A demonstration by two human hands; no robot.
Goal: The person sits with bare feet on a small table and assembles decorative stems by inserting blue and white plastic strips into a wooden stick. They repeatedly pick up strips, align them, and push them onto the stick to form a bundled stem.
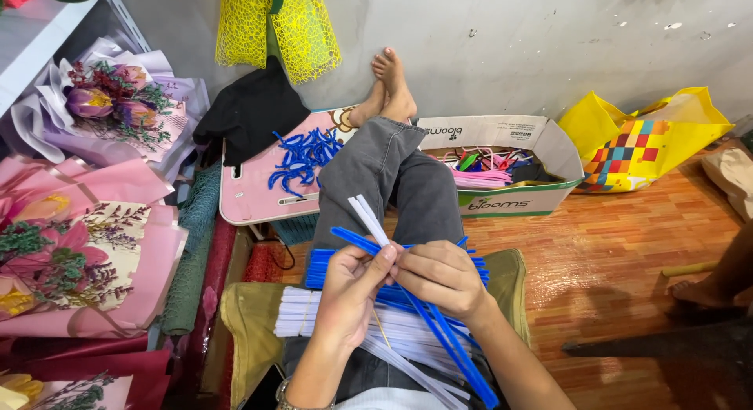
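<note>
My left hand (351, 288) and my right hand (441, 276) meet above my lap, both pinching a small bunch of blue and white pipe cleaners (367, 222) whose ends stick up and to the left. Its long tails run down to the right past my right wrist. Under my hands, across my grey-trousered legs (392, 174), lie stacks of blue pipe cleaners (320, 267) and white pipe cleaners (302, 312). My bare feet (386, 92) rest against the wall.
A pink tray (251, 194) holds several bent blue pieces (302, 157). A cardboard box (510, 200) of coloured pipe cleaners stands beside my legs, a yellow bag (639, 143) further right. Wrapped bouquets (86, 245) fill the left side. Another person's foot (698, 294) rests at right.
</note>
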